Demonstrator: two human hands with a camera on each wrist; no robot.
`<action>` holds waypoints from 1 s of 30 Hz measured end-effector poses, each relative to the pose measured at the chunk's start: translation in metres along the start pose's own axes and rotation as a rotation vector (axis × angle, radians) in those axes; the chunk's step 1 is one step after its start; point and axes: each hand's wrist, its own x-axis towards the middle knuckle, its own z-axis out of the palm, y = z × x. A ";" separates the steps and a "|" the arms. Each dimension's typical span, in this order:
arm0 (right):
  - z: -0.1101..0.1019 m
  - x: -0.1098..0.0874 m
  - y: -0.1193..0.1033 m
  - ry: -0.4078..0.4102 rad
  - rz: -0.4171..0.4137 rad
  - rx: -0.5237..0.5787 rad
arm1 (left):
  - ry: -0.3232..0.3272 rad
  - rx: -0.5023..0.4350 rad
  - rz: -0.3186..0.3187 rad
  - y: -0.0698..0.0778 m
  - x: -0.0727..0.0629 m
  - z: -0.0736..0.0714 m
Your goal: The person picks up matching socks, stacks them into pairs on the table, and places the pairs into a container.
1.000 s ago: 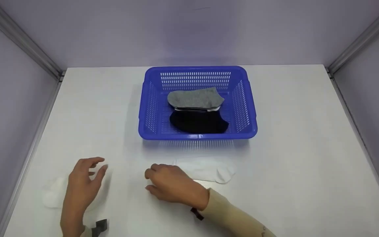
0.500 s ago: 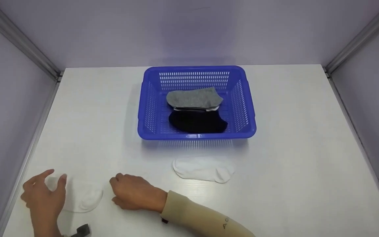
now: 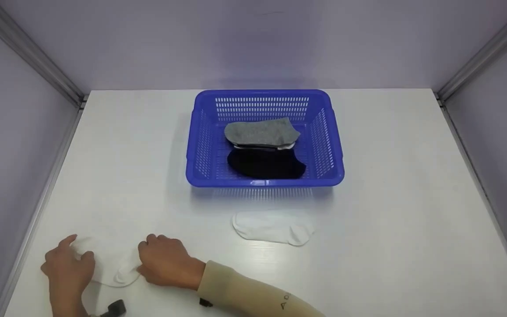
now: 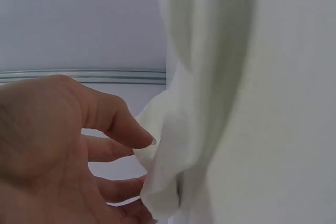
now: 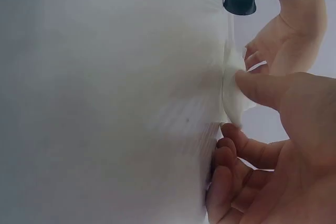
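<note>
A white ankle sock (image 3: 112, 259) lies at the front left of the table, pale against the white surface. At its left end is my left hand (image 3: 66, 268), thumb and fingers curled about the bunched fabric (image 4: 163, 166) in the left wrist view. My right hand (image 3: 165, 262) pinches the opposite end, its thumb on top of the sock (image 5: 231, 87) and the curled fingertips down by the table. A second white sock (image 3: 273, 227) lies flat in front of the blue basket (image 3: 264, 182).
Inside the basket lie a grey sock (image 3: 262, 132) and a black sock (image 3: 266, 164), with a white edge showing under the grey one. Pale panels (image 3: 262, 44) enclose the white table (image 3: 390, 198) at the back and both sides.
Both hands have moved left to the front-left sock; the right hand travelled from beside the middle sock. The left hand went past, then came slightly back right. Basket and middle sock stay put.
</note>
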 end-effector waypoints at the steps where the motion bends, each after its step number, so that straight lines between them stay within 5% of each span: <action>1: 0.000 0.000 0.003 -0.009 -0.005 0.026 | -0.013 0.009 0.005 0.000 0.000 0.001; 10: -0.008 -0.012 0.050 -0.014 -0.040 0.532 | -0.146 0.072 0.059 0.004 -0.004 0.005; 20: -0.036 -0.044 0.109 0.245 0.057 1.030 | -0.223 0.012 0.249 0.059 -0.019 0.021; 24: -0.051 -0.061 0.134 0.350 0.111 1.103 | -0.258 -0.053 0.367 0.084 -0.026 0.031; 30: -0.063 -0.094 0.170 0.387 0.169 1.026 | -0.305 -0.143 0.520 0.117 -0.035 0.061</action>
